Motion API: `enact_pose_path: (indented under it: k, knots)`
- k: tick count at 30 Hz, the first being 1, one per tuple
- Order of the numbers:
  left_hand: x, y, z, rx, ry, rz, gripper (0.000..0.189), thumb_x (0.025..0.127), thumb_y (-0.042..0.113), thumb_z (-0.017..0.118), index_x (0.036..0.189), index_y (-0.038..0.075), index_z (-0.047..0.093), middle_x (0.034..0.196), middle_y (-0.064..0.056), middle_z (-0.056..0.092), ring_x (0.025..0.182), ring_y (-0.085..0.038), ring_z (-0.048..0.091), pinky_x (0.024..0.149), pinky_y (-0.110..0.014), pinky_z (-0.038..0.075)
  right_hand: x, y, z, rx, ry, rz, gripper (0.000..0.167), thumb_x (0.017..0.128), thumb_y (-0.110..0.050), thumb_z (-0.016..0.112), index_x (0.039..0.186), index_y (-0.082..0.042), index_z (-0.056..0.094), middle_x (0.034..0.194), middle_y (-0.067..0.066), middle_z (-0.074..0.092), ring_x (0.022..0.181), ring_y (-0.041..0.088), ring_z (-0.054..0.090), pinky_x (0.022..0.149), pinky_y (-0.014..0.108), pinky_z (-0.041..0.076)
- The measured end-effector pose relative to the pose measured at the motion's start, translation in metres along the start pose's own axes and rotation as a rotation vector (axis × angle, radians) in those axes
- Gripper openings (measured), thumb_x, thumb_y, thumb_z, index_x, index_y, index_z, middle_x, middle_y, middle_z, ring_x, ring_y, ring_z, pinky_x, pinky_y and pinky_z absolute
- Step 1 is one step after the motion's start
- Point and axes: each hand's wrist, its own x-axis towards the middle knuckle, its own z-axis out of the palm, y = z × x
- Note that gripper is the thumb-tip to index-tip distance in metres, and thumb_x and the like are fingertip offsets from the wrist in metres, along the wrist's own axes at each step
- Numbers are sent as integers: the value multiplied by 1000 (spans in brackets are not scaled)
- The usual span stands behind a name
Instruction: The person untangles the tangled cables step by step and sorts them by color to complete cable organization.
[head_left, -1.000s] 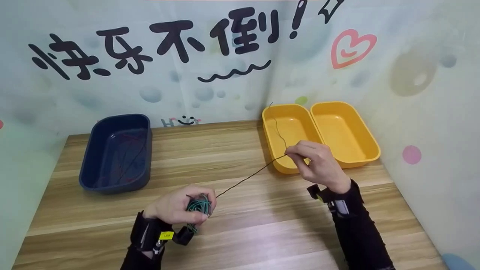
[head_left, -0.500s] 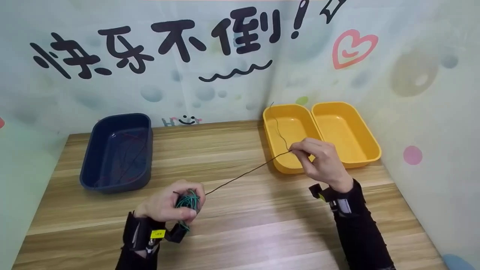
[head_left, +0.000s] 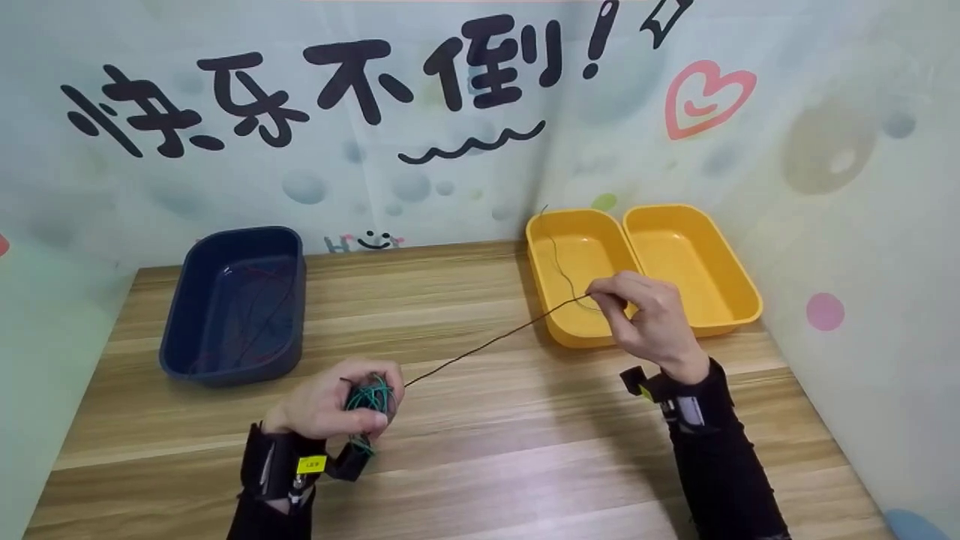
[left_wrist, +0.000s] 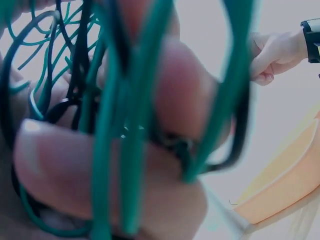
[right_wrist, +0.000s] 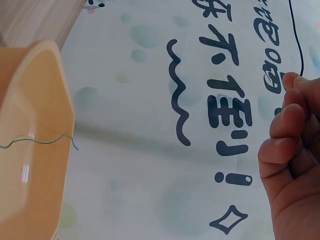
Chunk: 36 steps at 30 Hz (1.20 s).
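Note:
My left hand [head_left: 319,405] grips a tangled bundle of green and black wires [head_left: 369,401] over the table. In the left wrist view, loops of green wire [left_wrist: 132,150] cross close in front of its fingers. Finger and thumb of my right hand [head_left: 649,319] pinch a dark wire [head_left: 487,343], which runs taut down to the bundle. This right hand is above the front of the left yellow bin [head_left: 538,289]. A thin green wire [right_wrist: 37,141] lies in that bin, one end poking out past its far rim.
A second yellow bin [head_left: 739,311] stands right against the first. At the back left is a dark blue bin [head_left: 169,330] with thin red and dark wires inside. A printed backdrop [head_left: 480,180] rises behind the wooden table [head_left: 450,465].
My left hand has moved left with the bundle, while my right hand has shifted slightly right and away from me. The dark wire between them spans a bit more length.

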Motion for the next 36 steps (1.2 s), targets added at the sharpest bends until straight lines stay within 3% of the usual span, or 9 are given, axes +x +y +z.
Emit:
enact_pose_path:
  k: [4,8,11,15,20,24,30,36]
  knots:
    - [-6,1,-4,-22,29,43,15,81,-15,49,95,-7,48,62,-18,53,47,-24,52,41,-25,48,0,5,-6,-53,61,20,12,81,9,65,85,0,71,72,10,68,57,13,55,59,12,42]
    - [-12,0,-10,-42,115,147,15,81,-18,43,93,-10,47,60,-17,53,45,-23,51,40,-27,46,0,11,-17,-63,159,70,11,78,10,66,84,2,71,73,14,69,59,14,55,65,8,42]
    - [-11,-1,-11,-60,179,187,13,83,-18,40,94,-12,45,60,-17,52,46,-23,50,40,-31,44,0,12,-22,-44,176,92,11,78,9,67,85,2,70,75,15,69,62,14,56,69,7,44]
    - [-8,0,-10,-86,292,187,15,86,-16,39,96,-9,48,63,-15,54,50,-21,51,43,-32,44,3,9,-19,-27,175,106,9,79,9,67,85,3,70,75,15,70,63,13,57,70,8,45]
    - [-5,2,-6,-103,498,125,22,88,-13,39,97,1,53,68,-3,63,58,-13,59,52,-24,48,4,6,-13,-28,185,121,7,80,7,67,84,3,70,75,14,70,61,12,57,67,7,44]
    - [-1,3,-3,-118,615,97,22,91,-12,40,98,4,54,69,0,64,60,-10,61,56,-22,51,4,5,-9,-25,198,137,7,80,8,68,84,2,71,75,13,70,60,10,56,65,9,43]
    - [3,1,-2,-131,664,135,20,92,-13,40,99,0,54,70,-3,64,60,-12,61,55,-23,51,3,6,-7,-48,221,162,8,81,7,68,84,1,72,73,11,70,60,7,55,61,13,44]
    - [6,0,1,-103,677,97,14,93,-11,43,99,-2,53,70,-2,64,60,-12,61,57,-23,51,-2,13,-8,-104,237,206,7,81,6,71,84,0,72,70,11,69,59,6,54,62,10,41]
